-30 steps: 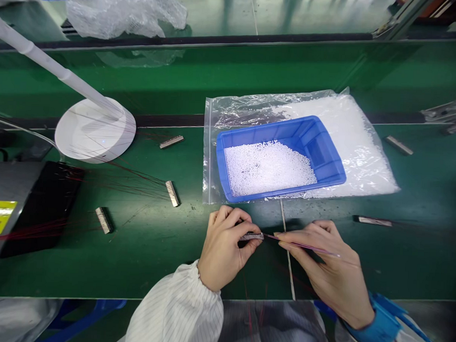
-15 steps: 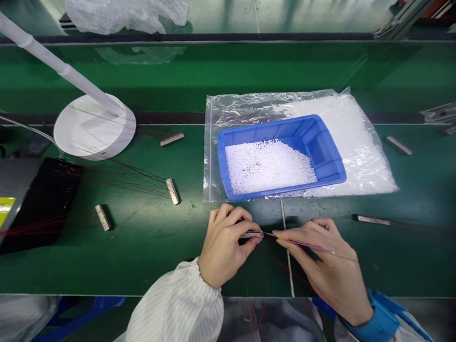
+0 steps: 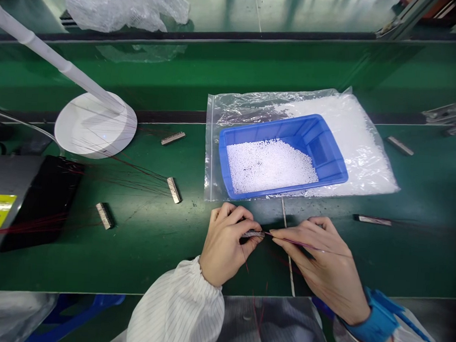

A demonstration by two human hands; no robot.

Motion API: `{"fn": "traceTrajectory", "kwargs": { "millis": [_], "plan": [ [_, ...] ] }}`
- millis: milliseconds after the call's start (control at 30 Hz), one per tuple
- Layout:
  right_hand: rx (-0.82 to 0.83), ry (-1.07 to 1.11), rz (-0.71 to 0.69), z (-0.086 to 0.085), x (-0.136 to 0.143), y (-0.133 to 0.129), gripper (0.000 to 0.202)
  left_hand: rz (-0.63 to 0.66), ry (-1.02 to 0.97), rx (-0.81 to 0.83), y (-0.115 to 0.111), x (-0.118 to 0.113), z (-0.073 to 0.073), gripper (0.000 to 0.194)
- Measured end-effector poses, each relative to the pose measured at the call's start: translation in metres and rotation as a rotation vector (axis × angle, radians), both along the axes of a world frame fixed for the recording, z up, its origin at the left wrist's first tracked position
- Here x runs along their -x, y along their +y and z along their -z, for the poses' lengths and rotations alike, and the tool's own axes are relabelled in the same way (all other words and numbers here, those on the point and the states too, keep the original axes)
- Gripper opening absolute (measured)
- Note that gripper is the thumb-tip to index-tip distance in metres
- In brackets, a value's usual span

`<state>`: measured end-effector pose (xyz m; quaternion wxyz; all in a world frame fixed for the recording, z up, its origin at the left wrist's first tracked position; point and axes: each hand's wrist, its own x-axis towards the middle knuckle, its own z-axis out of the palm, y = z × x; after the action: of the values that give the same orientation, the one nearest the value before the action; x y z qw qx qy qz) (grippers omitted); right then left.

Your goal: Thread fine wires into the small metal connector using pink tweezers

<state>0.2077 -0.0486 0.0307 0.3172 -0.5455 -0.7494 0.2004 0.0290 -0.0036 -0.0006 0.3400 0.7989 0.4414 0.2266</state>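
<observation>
My left hand (image 3: pixel 228 244) pinches a small narrow pin block (image 3: pixel 252 234) between thumb and forefinger, above the front of the green bench. Fine dark red wires (image 3: pixel 291 241) run from the block's right end. My right hand (image 3: pixel 320 261), wearing a blue wrist strap (image 3: pixel 376 318), has thumb and fingertips closed on these wires close to the block. Loose wire ends trail below the left hand. Just beyond both hands stands a blue bin (image 3: pixel 283 191) partly filled with small white beads (image 3: pixel 269 165).
Under the bin lies a clear bag (image 3: pixel 365 147) of white beads. Similar blocks with fine wires (image 3: pixel 173 190) lie left, and another block (image 3: pixel 373 220) lies right. A white lamp base (image 3: pixel 96 130) and a black-and-grey box (image 3: pixel 41 203) stand at left.
My right fingertips have shifted slightly left along the wires, closer to the block. My left hand keeps its pinch.
</observation>
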Motion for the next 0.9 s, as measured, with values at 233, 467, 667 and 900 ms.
{"fn": "traceTrajectory", "kwargs": {
  "millis": [233, 467, 667, 900],
  "plan": [
    [-0.017, -0.062, -0.001, -0.016, -0.009, -0.001, 0.019, 0.002, 0.006, 0.015, 0.000, 0.000, -0.004, 0.007],
    [-0.177, -0.053, 0.236, -0.032, -0.033, 0.012, 0.021, -0.010, -0.011, 0.001, -0.001, -0.001, -0.001, 0.009],
    [-0.296, -0.181, 0.385, -0.025, -0.039, 0.043, 0.015, -0.003, -0.012, -0.017, -0.003, 0.000, 0.001, 0.018],
    [-0.226, -0.186, 0.360, -0.011, -0.038, 0.074, 0.012, 0.070, 0.026, -0.007, -0.002, 0.003, -0.002, 0.022]
  ]
}}
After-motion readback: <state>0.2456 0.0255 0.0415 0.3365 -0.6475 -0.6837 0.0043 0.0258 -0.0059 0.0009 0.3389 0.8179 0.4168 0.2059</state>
